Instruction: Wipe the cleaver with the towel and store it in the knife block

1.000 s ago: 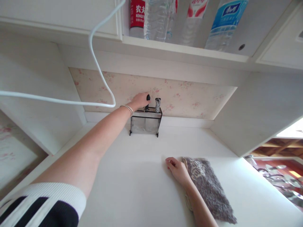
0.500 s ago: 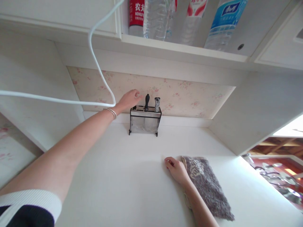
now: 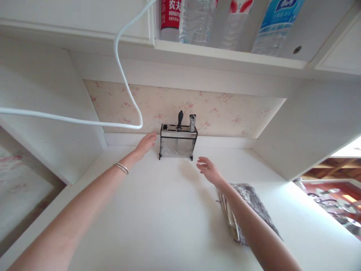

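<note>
A clear knife holder (image 3: 177, 145) with a black frame stands at the back of the white counter (image 3: 158, 214), against the flowered wall. A black handle (image 3: 179, 119) and a silvery handle (image 3: 192, 122) stick up from its top. My left hand (image 3: 146, 143) reaches to the holder's left side, fingers stretched out and holding nothing. My right hand (image 3: 208, 170) hovers open above the counter, just right of and in front of the holder. A grey patterned cloth (image 3: 251, 210) lies under my right forearm.
A white cable (image 3: 124, 81) hangs in a loop from above on the left. Several water bottles (image 3: 222, 22) stand on the shelf overhead. White cabinet walls close in the counter at left and right. Metal kitchenware (image 3: 335, 205) shows at the lower right.
My left hand let go of the black handle and dropped down to the holder's left side. My right hand lifted off the cloth and moved forward toward the holder.
</note>
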### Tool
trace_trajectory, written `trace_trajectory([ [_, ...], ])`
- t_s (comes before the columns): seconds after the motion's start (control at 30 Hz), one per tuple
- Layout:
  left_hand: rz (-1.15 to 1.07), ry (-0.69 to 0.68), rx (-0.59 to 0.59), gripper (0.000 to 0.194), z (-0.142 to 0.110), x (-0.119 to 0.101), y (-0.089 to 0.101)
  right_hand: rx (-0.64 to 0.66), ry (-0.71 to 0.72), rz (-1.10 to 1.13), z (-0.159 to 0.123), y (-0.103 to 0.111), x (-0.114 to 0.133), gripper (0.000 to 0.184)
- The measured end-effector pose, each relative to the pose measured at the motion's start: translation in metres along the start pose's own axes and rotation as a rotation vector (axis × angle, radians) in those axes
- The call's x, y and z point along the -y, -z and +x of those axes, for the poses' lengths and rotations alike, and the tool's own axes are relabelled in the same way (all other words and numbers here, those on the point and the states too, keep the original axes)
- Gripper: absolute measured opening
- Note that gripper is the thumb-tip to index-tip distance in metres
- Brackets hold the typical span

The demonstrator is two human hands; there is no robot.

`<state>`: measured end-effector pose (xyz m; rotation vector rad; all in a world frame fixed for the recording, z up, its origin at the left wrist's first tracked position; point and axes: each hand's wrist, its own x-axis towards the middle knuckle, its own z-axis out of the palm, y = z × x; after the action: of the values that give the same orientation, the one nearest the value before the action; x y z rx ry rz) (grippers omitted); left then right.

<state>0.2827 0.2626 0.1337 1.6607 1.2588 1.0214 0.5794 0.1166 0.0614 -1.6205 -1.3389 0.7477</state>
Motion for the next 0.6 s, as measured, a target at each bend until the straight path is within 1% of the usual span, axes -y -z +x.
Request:
trace_trajectory([
  [0.07,-0.066,0.035,0.044,0.043,-0.007,0.005,-0.010,-0.074,-0.027,0.042,0.025,0.001,0.018,0.059],
  [0.13,-0.124,0.059,0.086,0.045,-0.011,0.007,-0.018,-0.113,-0.059,0.088,0.046,0.001,0.034,0.072],
  [0.2,-0.181,0.072,0.130,0.046,-0.013,0.007,-0.024,-0.115,-0.095,0.130,0.061,0.000,0.047,0.082],
  [0.27,-0.237,0.076,0.173,0.046,-0.014,0.006,-0.028,-0.093,-0.124,0.169,0.072,-0.001,0.058,0.085],
  [0.37,-0.309,0.086,0.201,0.049,-0.017,0.005,-0.030,-0.050,-0.123,0.224,0.082,-0.003,0.071,0.078],
  [0.5,-0.385,0.102,0.208,0.055,-0.024,0.006,-0.034,-0.013,-0.044,0.292,0.084,-0.005,0.083,0.059],
  [0.6,-0.436,0.111,0.214,0.062,-0.033,0.004,-0.039,-0.031,-0.007,0.333,0.079,-0.001,0.083,0.057],
])
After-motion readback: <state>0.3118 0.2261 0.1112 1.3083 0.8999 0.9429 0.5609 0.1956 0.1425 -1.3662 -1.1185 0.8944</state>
